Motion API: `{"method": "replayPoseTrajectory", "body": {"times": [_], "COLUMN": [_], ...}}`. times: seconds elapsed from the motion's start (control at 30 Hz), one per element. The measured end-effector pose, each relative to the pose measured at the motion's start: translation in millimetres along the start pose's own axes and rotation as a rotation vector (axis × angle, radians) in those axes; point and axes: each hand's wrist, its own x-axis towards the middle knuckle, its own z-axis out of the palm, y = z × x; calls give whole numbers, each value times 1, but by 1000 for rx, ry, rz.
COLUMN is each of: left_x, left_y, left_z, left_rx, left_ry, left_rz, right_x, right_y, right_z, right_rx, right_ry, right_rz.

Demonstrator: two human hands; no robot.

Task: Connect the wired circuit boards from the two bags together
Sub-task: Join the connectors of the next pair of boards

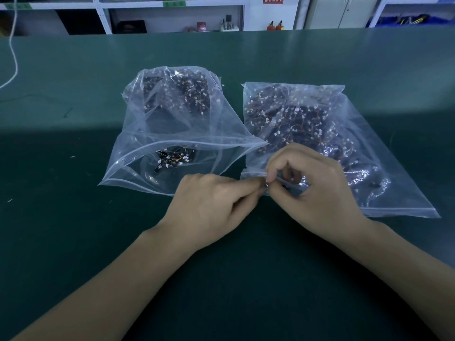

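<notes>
On the green bench (73, 230) lie two limp, slippery plastic bags side by side: the left bag (172, 114) gapes open, the right bag (344, 143) is packed with small wired boards (295, 124), light and probably delicate. Left hand (209, 205) and right hand (317, 183) pinch its zip edge (253, 174), the best hold. A white cord (13, 57) lies well apart.

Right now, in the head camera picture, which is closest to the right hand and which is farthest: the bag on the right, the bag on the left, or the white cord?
1. The right bag: the right hand pinches its near left corner.
2. The left bag: just left of the hands, mouth open.
3. The white cord: far away at the table's far left edge.
</notes>
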Motion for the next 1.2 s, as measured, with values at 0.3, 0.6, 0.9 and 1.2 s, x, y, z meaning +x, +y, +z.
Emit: {"method": "replayPoseTrajectory", "body": {"times": [0.3,0.6,0.9,1.2], "left_x": [-5,-4,-9,-10], "left_y": [-34,-62,-63,-47], "left_z": [-10,-11,-18,-18], "left_rx": [74,263,203,94], "left_ry": [74,-324,-195,-17], "left_rz": [-338,-582,-417,-274], "right_x": [0,0,0,-1], "right_y": [0,0,1,3], "right_z": [-1,-1,-2,-1], "right_rx": [-14,-19,-21,-16], "right_ry": [-14,-21,-19,-24], "right_rz": [26,28,21,21]}}
